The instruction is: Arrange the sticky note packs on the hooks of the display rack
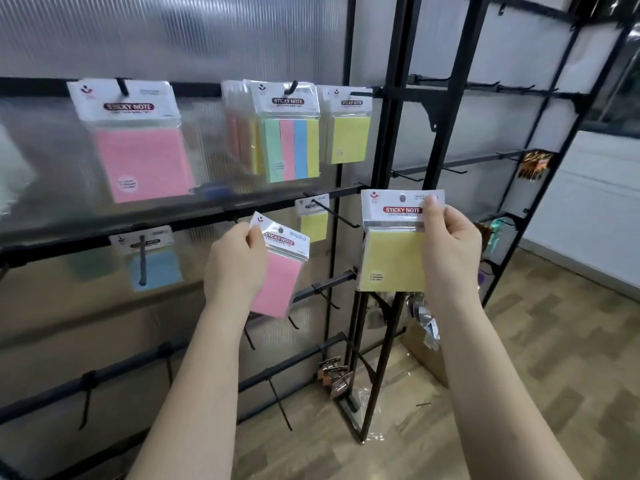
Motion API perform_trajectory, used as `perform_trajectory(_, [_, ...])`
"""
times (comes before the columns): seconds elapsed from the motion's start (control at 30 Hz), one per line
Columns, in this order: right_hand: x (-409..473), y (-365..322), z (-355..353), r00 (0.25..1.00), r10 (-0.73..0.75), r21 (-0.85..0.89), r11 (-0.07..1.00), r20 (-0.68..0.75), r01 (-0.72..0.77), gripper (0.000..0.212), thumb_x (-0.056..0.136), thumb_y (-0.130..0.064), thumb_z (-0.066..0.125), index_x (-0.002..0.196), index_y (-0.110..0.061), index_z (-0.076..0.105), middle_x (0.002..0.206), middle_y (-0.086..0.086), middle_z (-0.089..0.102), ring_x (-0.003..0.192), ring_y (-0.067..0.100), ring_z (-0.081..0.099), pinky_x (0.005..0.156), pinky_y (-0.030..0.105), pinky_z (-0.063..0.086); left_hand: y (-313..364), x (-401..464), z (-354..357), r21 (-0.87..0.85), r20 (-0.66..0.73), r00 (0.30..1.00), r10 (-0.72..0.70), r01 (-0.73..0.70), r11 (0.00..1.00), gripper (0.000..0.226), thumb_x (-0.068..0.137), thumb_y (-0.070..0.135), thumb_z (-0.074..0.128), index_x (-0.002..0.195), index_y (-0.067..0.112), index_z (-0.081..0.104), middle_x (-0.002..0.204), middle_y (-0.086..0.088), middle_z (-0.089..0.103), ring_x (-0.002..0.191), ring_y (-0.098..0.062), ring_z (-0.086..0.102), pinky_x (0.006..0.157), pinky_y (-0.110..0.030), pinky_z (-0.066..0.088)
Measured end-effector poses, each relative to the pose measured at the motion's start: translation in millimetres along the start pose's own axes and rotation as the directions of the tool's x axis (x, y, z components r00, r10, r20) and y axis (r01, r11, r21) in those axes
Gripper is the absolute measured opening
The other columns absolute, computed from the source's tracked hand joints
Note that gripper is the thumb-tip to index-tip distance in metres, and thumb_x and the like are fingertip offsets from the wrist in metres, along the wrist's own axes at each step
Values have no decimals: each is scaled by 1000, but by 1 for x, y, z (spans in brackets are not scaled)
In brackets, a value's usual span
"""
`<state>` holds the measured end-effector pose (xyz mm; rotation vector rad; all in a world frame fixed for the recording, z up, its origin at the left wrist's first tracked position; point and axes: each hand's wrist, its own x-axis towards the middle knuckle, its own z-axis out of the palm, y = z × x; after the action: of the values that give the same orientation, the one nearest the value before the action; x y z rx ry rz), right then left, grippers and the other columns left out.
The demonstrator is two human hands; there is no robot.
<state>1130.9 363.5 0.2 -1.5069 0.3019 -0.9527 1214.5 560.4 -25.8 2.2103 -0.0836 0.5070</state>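
Observation:
My left hand [235, 261] pinches the header of a pink sticky note pack [277, 282] just below the rack's second bar [173, 220]. My right hand [450, 244] grips a yellow sticky note pack [391, 261] by its header, held in front of the rack's right post. On the top bar hang a large pink pack [142, 157], a striped multicolour pack [291, 147] and a yellow pack [348, 138]. A small yellow pack [313, 223] hangs on a long hook of the second bar, and a blue pack [152, 265] hangs further left.
Lower bars carry bare black hooks [280, 407]. A second black rack [512, 161] stands to the right with a few hanging items. A cardboard box [426, 355] and small packets [334, 375] lie on the wooden floor by the rack's foot.

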Motion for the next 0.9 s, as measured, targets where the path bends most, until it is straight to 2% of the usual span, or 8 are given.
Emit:
perform_trajectory(0.1, [35,-1,14,1000,-18,0,1000,13,18,37,99,-34,47,79,-7,64,73,-2,61,67,11,50,61,27,39,7,29,17,21,29,999,-18,17,1000,37,100,31,33,78,8,52,74,-4,57,60,-15,45,50,-29,31])
perform_trajectory(0.17, [59,-5,24,999,-48,6,999,25,48,37,99,-33,48,80,-7,64,75,-1,62,70,14,50,65,29,39,10,48,27,30,43,999,-34,32,999,36,100,32,33,83,8,55,79,-5,59,67,-21,50,53,-31,33])
perform_trajectory(0.23, [81,-8,35,997,-65,16,998,36,64,38,99,-33,48,79,-4,64,75,0,62,70,16,51,66,31,41,13,64,35,48,68,994,-84,81,996,33,99,30,35,85,8,55,82,-6,57,74,-27,51,58,-31,35])
perform_trajectory(0.4, [128,-13,54,994,-80,22,997,68,79,32,98,-35,50,72,-24,65,73,-12,66,67,5,59,68,29,51,15,84,56,48,157,968,-194,189,981,20,99,30,36,92,18,51,83,-5,53,79,-28,54,70,-33,46])
perform_trajectory(0.53, [160,-15,65,989,-107,14,994,100,106,31,97,-35,53,70,-23,62,74,-10,64,63,2,55,64,23,47,17,88,70,82,170,961,-218,207,975,26,100,30,34,91,16,55,74,-3,52,67,-22,52,67,-32,50])
perform_trajectory(0.63, [178,-15,73,983,-118,33,993,137,115,28,95,-36,55,72,-24,66,76,-10,68,65,5,60,66,29,52,18,84,79,133,147,956,-255,236,963,36,101,32,32,84,10,54,73,-7,52,69,-25,54,67,-34,50])
perform_trajectory(0.73, [189,-12,79,976,-114,73,992,183,102,26,94,-35,57,74,-24,69,77,-9,71,71,10,66,69,34,56,21,81,90,122,107,946,-305,292,949,37,101,31,33,79,6,52,70,-6,50,61,-20,50,55,-29,42])
perform_trajectory(0.9, [203,-7,83,965,-159,120,983,210,136,28,90,-27,60,65,-15,61,67,-7,65,60,8,54,57,23,44,28,76,101,92,75,949,-307,300,949,29,100,27,33,88,12,56,79,-6,57,64,-18,52,55,-28,40])
